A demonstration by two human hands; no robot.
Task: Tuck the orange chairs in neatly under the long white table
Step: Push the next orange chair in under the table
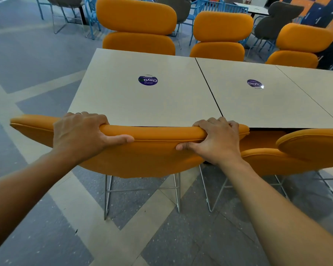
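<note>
Both hands clench the top edge of the near orange chair (152,150): the left grip (81,131) and right grip (215,139) sit well apart on its backrest, which already meets the white desk (142,104) edge just beyond the knuckles. Push evenly through both so the chair stays square, stopping before fingers pinch against the desk, and keep clear of the neighbouring chair (306,150) just right of the right grip.
</note>
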